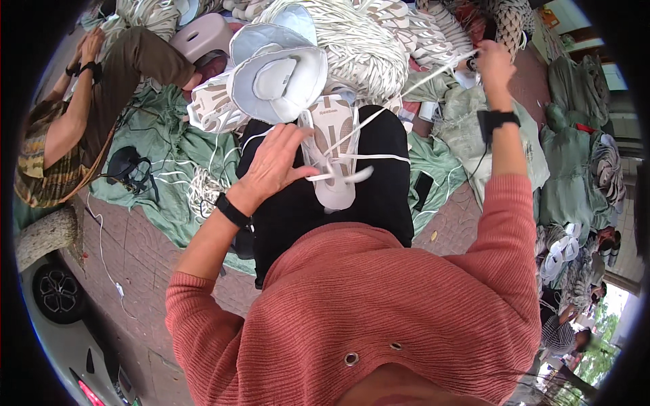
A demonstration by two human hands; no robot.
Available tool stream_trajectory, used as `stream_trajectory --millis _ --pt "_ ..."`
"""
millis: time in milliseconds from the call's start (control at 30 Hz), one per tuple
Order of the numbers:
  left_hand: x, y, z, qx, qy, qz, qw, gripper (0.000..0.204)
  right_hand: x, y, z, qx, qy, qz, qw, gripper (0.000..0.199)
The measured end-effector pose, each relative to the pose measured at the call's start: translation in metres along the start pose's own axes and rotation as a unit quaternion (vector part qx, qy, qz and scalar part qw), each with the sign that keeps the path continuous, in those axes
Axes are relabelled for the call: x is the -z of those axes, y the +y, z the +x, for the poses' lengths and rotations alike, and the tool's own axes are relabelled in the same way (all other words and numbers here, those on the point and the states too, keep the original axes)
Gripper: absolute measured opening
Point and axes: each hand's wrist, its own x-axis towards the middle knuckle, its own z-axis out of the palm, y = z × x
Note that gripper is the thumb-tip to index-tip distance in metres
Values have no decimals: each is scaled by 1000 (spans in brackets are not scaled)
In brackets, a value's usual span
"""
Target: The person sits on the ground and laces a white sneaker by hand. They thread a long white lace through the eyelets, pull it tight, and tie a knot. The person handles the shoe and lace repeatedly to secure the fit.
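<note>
Green sheeting is covering the paving around me. My right hand is pinching a white lace and holding it taut; my left hand is resting, fingers spread, beside the pale shoe on my lap. Lace is already crossing near the toe — holes higher up seem to be waiting. Bundled cord is crowding the far edge — more room is opening rightward, above a phone.

Head cam (L fisheye): looks dn, close, over lap.
</note>
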Motion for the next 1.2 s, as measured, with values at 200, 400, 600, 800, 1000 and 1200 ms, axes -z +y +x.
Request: stream_trajectory --millis 200,400,600,800,1000,1200 --pt "-16 25 -17 198 56 -208 956 6 38 -156 -131 365 -137 527 755 18" --pt "-34 55 -2 210 -20 24 977 28 94 -196 -170 508 -185 451 710 14" --pt "-42 45 10 261 -39 19 964 22 85 -202 -176 544 -161 394 723 11" --pt "-24 31 6 121 -37 74 989 8 86 -200 -170 560 -64 304 768 6" --pt "4 14 9 188 -113 -46 975 11 64 -151 -104 448 21 237 862 12" --pt "-4 10 1 193 -159 -297 922 16 26 -79 -56 369 35 147 917 15"
